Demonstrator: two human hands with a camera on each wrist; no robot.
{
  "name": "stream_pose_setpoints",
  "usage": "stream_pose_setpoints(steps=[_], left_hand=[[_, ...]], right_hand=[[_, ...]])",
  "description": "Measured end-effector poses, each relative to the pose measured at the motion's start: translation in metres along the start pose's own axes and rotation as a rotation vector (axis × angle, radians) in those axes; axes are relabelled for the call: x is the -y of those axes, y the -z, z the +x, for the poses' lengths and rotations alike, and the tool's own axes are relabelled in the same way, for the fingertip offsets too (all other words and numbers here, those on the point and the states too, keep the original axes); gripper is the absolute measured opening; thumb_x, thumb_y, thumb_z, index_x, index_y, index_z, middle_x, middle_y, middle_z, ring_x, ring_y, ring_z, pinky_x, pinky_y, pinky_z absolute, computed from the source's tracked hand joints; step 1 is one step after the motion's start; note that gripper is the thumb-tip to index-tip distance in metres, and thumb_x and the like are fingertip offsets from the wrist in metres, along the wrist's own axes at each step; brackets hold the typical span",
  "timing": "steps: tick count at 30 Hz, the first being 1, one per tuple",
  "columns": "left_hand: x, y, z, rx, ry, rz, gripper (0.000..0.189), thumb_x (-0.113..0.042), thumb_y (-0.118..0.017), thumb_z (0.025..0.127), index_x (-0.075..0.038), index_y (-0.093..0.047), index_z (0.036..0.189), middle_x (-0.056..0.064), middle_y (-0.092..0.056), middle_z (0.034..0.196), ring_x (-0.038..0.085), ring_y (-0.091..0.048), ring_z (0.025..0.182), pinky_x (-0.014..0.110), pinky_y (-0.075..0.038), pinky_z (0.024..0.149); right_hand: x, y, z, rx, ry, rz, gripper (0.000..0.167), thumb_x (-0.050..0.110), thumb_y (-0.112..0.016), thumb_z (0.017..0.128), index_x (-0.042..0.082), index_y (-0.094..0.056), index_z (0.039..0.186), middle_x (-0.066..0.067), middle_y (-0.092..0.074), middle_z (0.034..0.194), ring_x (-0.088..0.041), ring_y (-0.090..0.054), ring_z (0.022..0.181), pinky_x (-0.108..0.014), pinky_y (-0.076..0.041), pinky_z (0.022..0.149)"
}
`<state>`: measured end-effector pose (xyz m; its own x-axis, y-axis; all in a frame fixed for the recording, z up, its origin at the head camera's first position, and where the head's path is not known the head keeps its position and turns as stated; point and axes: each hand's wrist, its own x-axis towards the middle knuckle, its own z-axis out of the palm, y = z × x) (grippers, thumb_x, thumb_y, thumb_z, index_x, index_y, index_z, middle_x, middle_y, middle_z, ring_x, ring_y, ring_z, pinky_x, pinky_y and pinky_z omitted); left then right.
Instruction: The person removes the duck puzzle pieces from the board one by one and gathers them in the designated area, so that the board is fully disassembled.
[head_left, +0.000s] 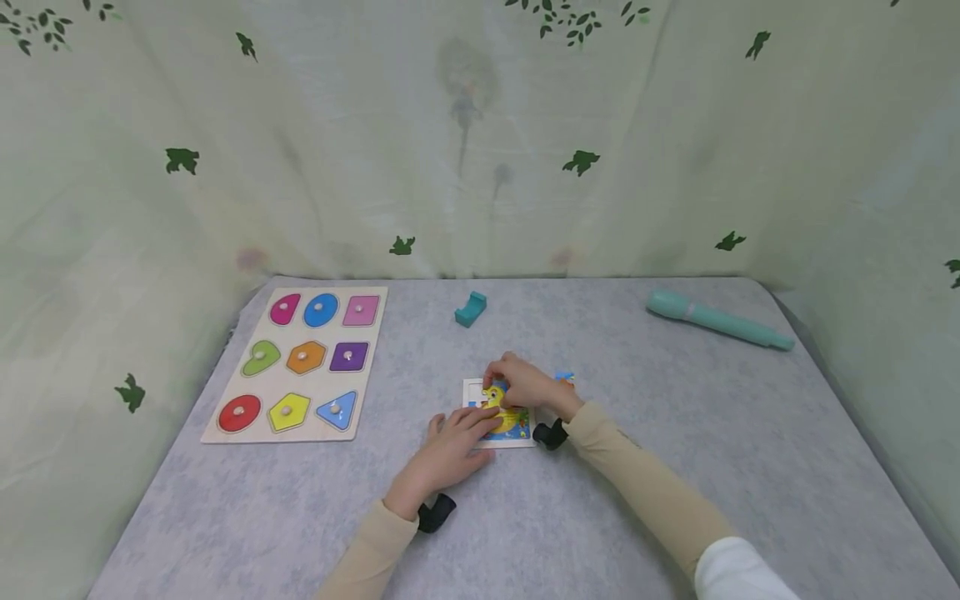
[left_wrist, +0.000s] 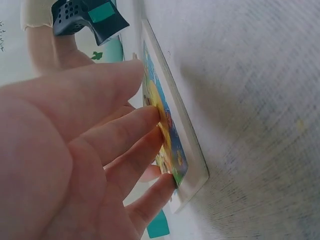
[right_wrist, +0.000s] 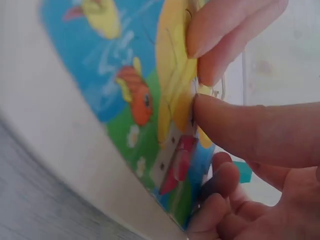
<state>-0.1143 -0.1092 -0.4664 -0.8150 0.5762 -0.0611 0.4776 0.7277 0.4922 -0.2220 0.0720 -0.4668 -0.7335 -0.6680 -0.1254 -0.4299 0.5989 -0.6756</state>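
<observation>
A small jigsaw puzzle with a yellow sea creature on blue lies in a white frame at the middle of the table. My left hand reaches over its left side, and the fairly straight fingers rest on the picture. From the right comes my right hand, with curled fingers and thumb around a puzzle piece near the upper part of the puzzle. In the right wrist view its thumb touches the picture. The hand partly hides that piece.
A board of knobbed coloured shapes lies at the left. A teal block sits at the back, and a teal stick with a thick end at the back right. Another puzzle piece peeks out behind the right wrist.
</observation>
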Motion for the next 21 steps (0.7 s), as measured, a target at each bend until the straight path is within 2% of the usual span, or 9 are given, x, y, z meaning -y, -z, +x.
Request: stream_pose_setpoints(steps=[5, 12, 18, 21], left_hand=[[-0.0003, 0.0001, 0.0015, 0.004, 0.010, -0.003, 0.045, -0.021, -0.060, 0.096, -0.008, -0.052, 0.138, 0.006, -0.041, 0.147, 0.033, -0.032, 0.133, 0.067, -0.018, 0.097], [-0.0007, 0.0023, 0.0020, 0.001, 0.011, -0.025, 0.044, -0.017, -0.060, 0.095, -0.007, -0.052, 0.137, 0.007, -0.041, 0.146, 0.033, -0.032, 0.133, 0.069, -0.017, 0.096], [-0.0012, 0.0019, 0.0007, 0.001, 0.011, -0.024, 0.044, -0.019, -0.060, 0.095, -0.007, -0.052, 0.137, 0.007, -0.041, 0.146, 0.033, -0.032, 0.133, 0.069, -0.017, 0.096], [-0.0011, 0.0010, 0.0003, 0.006, 0.015, -0.020, 0.045, -0.021, -0.060, 0.095, -0.008, -0.052, 0.137, 0.007, -0.041, 0.147, 0.033, -0.032, 0.133, 0.069, -0.017, 0.097]], right_hand=[[-0.0033, -0.0047, -0.0023, -0.013, 0.010, 0.029, 0.028, -0.013, -0.061, 0.072, 0.009, -0.066, 0.088, -0.006, -0.048, 0.098, -0.021, -0.044, 0.083, -0.032, -0.040, 0.073], [-0.0020, -0.0064, -0.0049, -0.032, 0.015, 0.005, 0.041, -0.013, -0.061, 0.074, 0.008, -0.065, 0.109, -0.005, -0.051, 0.096, -0.017, -0.044, 0.081, -0.030, -0.040, 0.073], [-0.0019, -0.0057, -0.0024, -0.011, -0.029, 0.024, 0.040, -0.013, -0.061, 0.072, 0.010, -0.065, 0.104, -0.006, -0.047, 0.097, -0.019, -0.043, 0.081, -0.030, -0.039, 0.070], [-0.0034, -0.0063, -0.0023, -0.012, -0.024, 0.051, 0.041, -0.015, -0.061, 0.070, 0.011, -0.064, 0.102, -0.008, -0.046, 0.100, -0.021, -0.043, 0.083, -0.032, -0.039, 0.070]])
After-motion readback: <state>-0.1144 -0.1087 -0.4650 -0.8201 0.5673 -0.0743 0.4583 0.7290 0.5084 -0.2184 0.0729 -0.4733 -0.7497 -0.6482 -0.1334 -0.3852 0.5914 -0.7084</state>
